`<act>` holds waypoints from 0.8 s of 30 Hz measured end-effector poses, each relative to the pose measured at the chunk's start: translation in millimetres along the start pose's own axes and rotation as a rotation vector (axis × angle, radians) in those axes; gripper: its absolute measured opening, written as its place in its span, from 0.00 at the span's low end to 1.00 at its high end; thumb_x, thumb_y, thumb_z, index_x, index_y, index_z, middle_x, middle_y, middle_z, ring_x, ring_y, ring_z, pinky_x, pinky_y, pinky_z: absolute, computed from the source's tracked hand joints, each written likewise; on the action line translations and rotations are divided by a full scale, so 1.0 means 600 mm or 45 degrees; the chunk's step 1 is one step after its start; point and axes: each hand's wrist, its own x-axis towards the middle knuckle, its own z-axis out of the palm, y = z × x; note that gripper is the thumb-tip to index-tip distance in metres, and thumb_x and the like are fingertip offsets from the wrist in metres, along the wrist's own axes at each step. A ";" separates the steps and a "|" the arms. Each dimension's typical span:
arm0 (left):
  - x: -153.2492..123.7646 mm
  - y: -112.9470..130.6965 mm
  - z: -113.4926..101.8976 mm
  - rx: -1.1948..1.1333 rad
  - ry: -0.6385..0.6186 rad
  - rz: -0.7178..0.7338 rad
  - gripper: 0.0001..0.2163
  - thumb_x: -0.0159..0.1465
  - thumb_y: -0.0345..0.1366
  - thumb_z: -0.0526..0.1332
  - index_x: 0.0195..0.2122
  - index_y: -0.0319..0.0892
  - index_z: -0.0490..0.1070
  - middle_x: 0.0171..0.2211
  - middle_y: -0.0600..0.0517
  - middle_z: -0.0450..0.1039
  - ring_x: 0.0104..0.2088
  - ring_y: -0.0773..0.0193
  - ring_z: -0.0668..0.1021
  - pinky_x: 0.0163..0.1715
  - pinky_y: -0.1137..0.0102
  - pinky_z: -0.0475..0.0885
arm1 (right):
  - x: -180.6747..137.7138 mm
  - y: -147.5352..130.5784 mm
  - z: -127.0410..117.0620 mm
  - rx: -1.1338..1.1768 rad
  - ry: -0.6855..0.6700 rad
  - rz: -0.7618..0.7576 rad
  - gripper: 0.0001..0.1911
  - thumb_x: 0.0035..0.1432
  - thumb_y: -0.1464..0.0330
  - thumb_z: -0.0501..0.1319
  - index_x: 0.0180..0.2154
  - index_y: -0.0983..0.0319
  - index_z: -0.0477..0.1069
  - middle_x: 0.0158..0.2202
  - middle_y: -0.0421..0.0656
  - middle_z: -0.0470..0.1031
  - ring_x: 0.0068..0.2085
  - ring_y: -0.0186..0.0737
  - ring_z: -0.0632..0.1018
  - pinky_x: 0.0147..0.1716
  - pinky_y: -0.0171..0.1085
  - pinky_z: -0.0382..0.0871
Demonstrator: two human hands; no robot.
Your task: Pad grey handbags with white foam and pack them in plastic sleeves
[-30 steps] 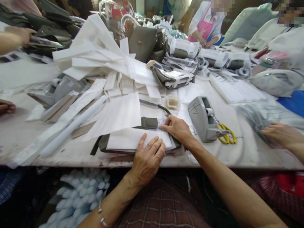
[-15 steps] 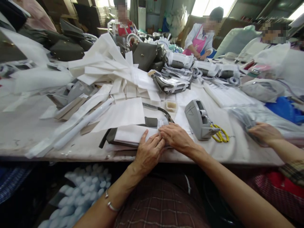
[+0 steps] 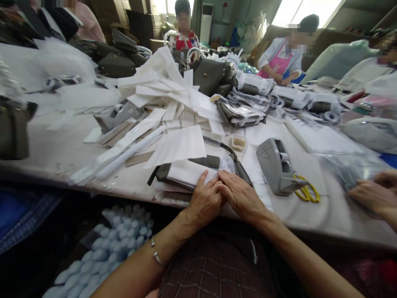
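Observation:
A dark grey-green handbag point(image 3: 163, 171) lies flat near the table's front edge, partly covered by a white foam sheet point(image 3: 182, 173). My left hand point(image 3: 204, 196) is closed on its near side, over the sheet's edge, one finger sticking out apart. Pressed up against it, my right hand point(image 3: 242, 192) grips the same side with fingers close together. Both thumbs are mostly hidden. Just beyond my fingers shows a clear plastic-wrapped part point(image 3: 227, 164), and a dark strap point(image 3: 238, 159) curves behind. A grey tape dispenser point(image 3: 276, 165) stands to the right, with yellow-handled scissors point(image 3: 307, 192) beside it.
Loose white sheets point(image 3: 173, 99) are heaped beyond the handbag, near a small clear box point(image 3: 238, 142). Wrapped bags point(image 3: 245, 111) lie farther back. At right are a co-worker's hands point(image 3: 372, 194) on clear plastic. Pale rounded rolls point(image 3: 120, 236) sit below the table edge.
My view has swung left, so the table's contents sit farther right. My right hand has slid nearer the table's edge, and my hands overlap more. A second co-worker's hand now shows at right.

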 end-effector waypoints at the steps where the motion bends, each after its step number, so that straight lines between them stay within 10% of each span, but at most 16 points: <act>1: -0.001 -0.001 0.000 0.033 -0.010 0.021 0.13 0.71 0.35 0.54 0.54 0.39 0.70 0.52 0.45 0.76 0.60 0.59 0.71 0.67 0.49 0.52 | -0.009 -0.001 0.012 -0.002 0.045 -0.011 0.28 0.72 0.58 0.42 0.59 0.69 0.68 0.59 0.55 0.72 0.60 0.48 0.72 0.61 0.50 0.65; 9: -0.014 -0.039 -0.069 0.266 -0.190 0.110 0.17 0.71 0.35 0.53 0.58 0.38 0.68 0.59 0.45 0.71 0.61 0.58 0.69 0.67 0.55 0.55 | -0.032 0.016 0.041 -0.153 0.092 -0.204 0.35 0.63 0.53 0.59 0.63 0.68 0.60 0.63 0.57 0.66 0.63 0.55 0.68 0.61 0.53 0.64; 16: -0.072 -0.108 -0.166 0.355 -0.131 -0.221 0.20 0.66 0.38 0.62 0.60 0.50 0.68 0.61 0.49 0.69 0.63 0.49 0.67 0.64 0.48 0.58 | -0.032 0.030 0.036 -0.199 0.069 -0.263 0.33 0.60 0.73 0.58 0.66 0.67 0.56 0.65 0.55 0.63 0.65 0.52 0.66 0.61 0.50 0.63; 24: -0.062 -0.087 -0.097 0.294 0.013 -0.321 0.15 0.68 0.34 0.60 0.55 0.46 0.72 0.54 0.48 0.75 0.54 0.51 0.75 0.52 0.54 0.74 | 0.025 0.081 -0.002 -0.206 -0.010 -0.257 0.29 0.60 0.68 0.61 0.62 0.65 0.62 0.60 0.56 0.70 0.61 0.55 0.70 0.64 0.59 0.55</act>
